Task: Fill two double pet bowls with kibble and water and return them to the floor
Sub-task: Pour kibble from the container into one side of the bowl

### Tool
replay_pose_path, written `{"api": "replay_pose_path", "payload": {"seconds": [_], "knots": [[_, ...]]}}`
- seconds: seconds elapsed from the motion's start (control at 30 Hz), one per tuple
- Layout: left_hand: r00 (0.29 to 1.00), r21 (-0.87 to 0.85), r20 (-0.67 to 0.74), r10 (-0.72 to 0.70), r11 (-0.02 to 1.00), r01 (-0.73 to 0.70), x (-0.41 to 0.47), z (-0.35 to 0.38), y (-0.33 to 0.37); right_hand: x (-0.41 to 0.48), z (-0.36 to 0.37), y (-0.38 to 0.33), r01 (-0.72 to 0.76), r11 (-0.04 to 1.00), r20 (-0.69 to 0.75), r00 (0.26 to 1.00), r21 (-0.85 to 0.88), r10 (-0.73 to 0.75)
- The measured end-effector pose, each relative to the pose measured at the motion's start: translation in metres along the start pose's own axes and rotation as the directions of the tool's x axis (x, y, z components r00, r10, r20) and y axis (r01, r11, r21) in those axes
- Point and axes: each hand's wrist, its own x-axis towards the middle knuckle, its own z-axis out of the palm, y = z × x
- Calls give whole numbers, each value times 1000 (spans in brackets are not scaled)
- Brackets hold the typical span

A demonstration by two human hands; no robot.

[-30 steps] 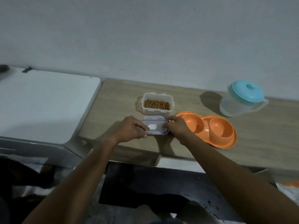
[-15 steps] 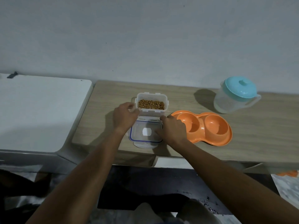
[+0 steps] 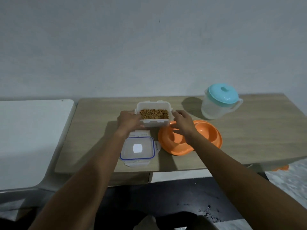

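Observation:
A clear plastic tub of brown kibble (image 3: pixel 153 116) stands lidless on the wooden table (image 3: pixel 93 130). My left hand (image 3: pixel 128 121) grips its left side. At the tub's right side, my right hand (image 3: pixel 181 121) has its fingers apart and hovers over the orange double pet bowl (image 3: pixel 206 138), whose two wells hold nothing. The tub's clear lid (image 3: pixel 137 149) with a blue seal lies flat on the table in front of the tub. A clear water jug (image 3: pixel 219 101) with a turquoise lid stands at the back right.
A white surface (image 3: pixel 29 135) adjoins the table on the left. A plain wall rises behind. Below the table's front edge lies a dark floor area, with a patterned floor and a bit of something orange (image 3: pixel 281 168) at the right edge.
The lid went from both hands to lying flat on the table. My left hand moved up and took the kibble tub's side; my right hand left the lid and came beside the tub.

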Motion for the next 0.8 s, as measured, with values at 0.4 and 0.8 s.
{"api": "replay_pose_path", "payload": {"seconds": [0.4, 0.8], "knots": [[885, 280, 397, 244, 886, -370, -47, 79, -19, -20, -99, 13, -31, 962, -31, 999, 270, 41], [891, 525, 272, 363, 720, -454, -43, 108, -56, -43, -123, 2, 300, 944, -229, 918, -135, -324]]}}
